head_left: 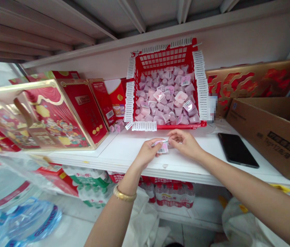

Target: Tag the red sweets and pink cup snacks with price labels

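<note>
Between my hands, over the white shelf's front part, is a small pink jelly cup [162, 147] with a barcode label on its lid. My left hand [147, 152] holds it, thumb on top. My right hand [183, 142] has its fingers curled, thumb and forefinger pinched at the cup's right edge; whether a label is between them is too small to tell. Just behind stands a red basket [170, 127] filled with pink and purple jelly cups [160, 96]. Rows of white barcode labels [199, 85] hang along its rim.
Red and gold gift boxes [80, 113] stand left of the basket. To the right lie a black phone [237, 150] and an open cardboard box [270, 137]. Bottled drink packs [174, 195] sit on the shelf below. Metal beams [132, 15] run overhead.
</note>
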### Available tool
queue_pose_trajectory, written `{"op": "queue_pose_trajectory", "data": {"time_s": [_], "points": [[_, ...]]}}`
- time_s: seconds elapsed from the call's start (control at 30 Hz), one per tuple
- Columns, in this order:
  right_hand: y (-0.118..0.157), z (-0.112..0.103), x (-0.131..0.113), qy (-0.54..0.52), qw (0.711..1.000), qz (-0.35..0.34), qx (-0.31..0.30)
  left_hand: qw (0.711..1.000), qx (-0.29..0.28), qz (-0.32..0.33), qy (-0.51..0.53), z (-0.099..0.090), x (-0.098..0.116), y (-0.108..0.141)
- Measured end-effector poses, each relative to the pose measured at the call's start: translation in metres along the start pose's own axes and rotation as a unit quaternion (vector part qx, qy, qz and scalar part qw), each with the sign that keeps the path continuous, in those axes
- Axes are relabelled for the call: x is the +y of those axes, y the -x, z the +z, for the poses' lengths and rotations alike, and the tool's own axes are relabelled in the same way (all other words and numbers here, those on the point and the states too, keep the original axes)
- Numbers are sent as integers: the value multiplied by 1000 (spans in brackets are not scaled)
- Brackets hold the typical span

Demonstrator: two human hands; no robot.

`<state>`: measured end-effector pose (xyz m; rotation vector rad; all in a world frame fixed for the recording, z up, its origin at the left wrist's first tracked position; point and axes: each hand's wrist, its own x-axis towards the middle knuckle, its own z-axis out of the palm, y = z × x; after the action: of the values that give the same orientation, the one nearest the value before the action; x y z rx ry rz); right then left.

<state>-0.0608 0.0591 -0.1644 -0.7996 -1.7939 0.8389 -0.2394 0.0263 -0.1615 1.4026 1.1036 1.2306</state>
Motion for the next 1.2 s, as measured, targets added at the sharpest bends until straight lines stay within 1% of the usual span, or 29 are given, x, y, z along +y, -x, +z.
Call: {"op": "queue_pose_trajectory", "data": {"time_s": [0.17,0.3,0.4,0.53,0.87,1.2], "points": [[0,4,4,19,999,23,-31,1000,-7,9,-16,1,1,1],[-2,6,7,-17,997,64,-50,1000,-4,4,-21,3,2,0],[-4,6,8,-40,995,76,-47,1000,-3,-7,-18,4,3,0],[-4,7,8,-53,995,73,-48,1000,-9,-17,-17,3,2,-1],[-5,5,9,-43,994,76,-61,1000,-15,-7,-13,1,-2,-1],[-5,4,8,-40,995,68,-61,1000,-16,-21,-13,1,-1,0]]}}
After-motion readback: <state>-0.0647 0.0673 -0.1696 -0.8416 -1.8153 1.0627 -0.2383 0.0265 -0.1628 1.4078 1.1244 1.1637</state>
